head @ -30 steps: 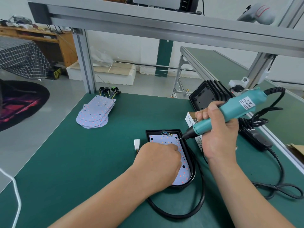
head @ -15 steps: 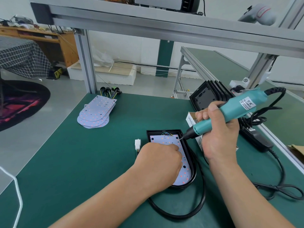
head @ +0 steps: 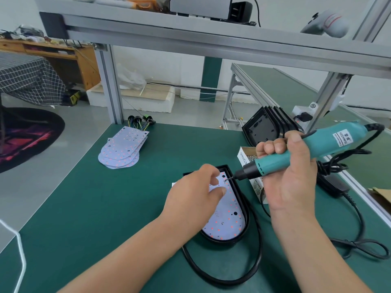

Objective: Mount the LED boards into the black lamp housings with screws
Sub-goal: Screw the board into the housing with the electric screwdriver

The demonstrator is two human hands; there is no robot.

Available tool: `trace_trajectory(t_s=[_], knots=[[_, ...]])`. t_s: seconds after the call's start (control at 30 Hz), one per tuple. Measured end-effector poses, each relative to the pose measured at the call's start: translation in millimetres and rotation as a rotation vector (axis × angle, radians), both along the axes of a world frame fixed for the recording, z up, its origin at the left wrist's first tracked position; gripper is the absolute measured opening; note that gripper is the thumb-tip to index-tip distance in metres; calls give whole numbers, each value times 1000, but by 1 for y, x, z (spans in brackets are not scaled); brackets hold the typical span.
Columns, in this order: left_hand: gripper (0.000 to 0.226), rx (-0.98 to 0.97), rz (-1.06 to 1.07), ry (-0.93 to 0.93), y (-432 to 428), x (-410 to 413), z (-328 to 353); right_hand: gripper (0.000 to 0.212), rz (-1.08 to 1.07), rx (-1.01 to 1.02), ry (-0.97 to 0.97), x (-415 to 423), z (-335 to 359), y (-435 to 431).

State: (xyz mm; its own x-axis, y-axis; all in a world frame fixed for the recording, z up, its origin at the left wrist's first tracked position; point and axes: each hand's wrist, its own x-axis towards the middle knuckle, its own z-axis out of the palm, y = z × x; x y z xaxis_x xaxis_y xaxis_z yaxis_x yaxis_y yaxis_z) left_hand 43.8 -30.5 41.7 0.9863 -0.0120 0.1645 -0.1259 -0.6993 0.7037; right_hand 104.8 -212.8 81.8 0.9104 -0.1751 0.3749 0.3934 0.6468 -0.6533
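Observation:
A black lamp housing (head: 246,220) lies on the green table with a white LED board (head: 227,220) seated inside it. My left hand (head: 194,193) rests on the board's upper part, fingers loosely bent near a small screw (head: 225,181). My right hand (head: 287,172) grips a teal electric screwdriver (head: 300,153); its bit tip points at that screw near the board's top right corner.
A stack of spare LED boards (head: 121,149) with wires lies at the far left. Several empty black housings (head: 268,125) lean at the back right. An open box of screws (head: 249,166) stands beside the housing. Black cables (head: 254,269) loop around the front and right.
My left hand has opened and shifted up the board, with fingers now by the screw. The screwdriver tip has dropped closer to the board's top right corner.

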Motion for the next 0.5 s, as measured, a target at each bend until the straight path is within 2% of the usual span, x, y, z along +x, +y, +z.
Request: trace_trajectory(t_s=[0.1, 0.2, 0.33, 0.5], knots=[[28, -166, 0, 22, 3, 2, -5, 11, 30, 41, 18, -3, 1, 1], [21, -272, -1, 7, 1, 3, -10, 12, 46, 67, 39, -5, -1, 1], [2, -288, 8, 5, 0, 4, -11, 14, 75, 97, 54, -5, -2, 2], [10, -231, -8, 12, 1, 4, -12, 11, 76, 98, 65, -5, -3, 2]])
